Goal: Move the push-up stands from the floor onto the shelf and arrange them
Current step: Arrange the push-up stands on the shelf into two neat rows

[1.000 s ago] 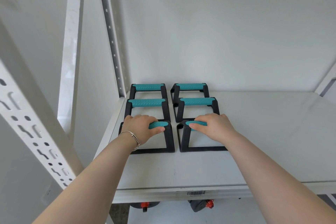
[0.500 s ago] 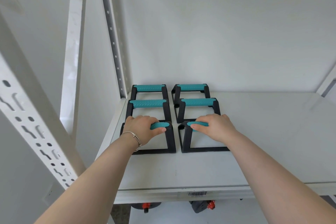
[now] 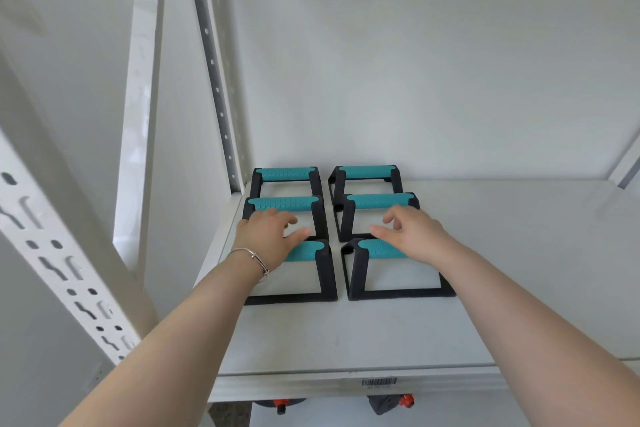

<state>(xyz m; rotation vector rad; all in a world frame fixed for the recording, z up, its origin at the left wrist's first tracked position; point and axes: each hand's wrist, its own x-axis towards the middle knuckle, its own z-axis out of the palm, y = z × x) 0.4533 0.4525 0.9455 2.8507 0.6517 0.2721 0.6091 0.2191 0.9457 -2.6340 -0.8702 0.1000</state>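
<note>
With fingers loose and gripping nothing, the left hand (image 3: 268, 237) and right hand (image 3: 414, 237) are poised over the front-left push-up stand (image 3: 308, 250) and front-right push-up stand (image 3: 379, 248), set side by side on the shelf (image 3: 381, 340) just beneath the fingertips, seemingly to complete a tidy grid

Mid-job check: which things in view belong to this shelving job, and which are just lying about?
Job: six push-up stands, two columns of three; the shelf they stand on; left hand and right hand, both open over the front pair.
Not the job: two dark items with orange parts under the shelf; barcode label on the shelf edge; bracelet; perforated upright.
</note>
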